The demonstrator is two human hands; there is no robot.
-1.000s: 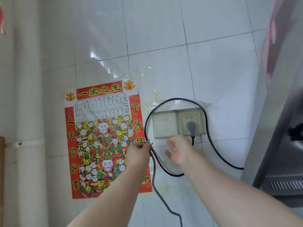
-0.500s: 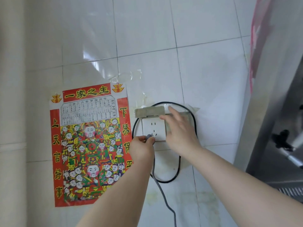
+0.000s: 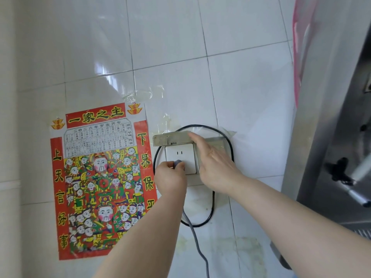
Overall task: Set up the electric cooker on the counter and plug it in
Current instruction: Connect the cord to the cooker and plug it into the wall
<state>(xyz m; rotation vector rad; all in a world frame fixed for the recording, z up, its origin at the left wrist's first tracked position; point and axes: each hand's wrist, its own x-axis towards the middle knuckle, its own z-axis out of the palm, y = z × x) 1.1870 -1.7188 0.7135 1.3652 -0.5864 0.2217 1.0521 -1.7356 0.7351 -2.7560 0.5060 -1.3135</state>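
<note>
Now the grey plug (image 3: 177,163) is pressed against the lower part of the white wall socket (image 3: 180,161), pinched in the fingers of the left hand (image 3: 170,178). Its grey cord (image 3: 197,243) hangs down from this hand. The right hand (image 3: 212,163) is open and holds the socket cover (image 3: 170,138) lifted up. A black cable (image 3: 210,207) loops around the socket, and a red poster (image 3: 100,181) is just beside it on the white tiled wall (image 3: 251,87).
</note>
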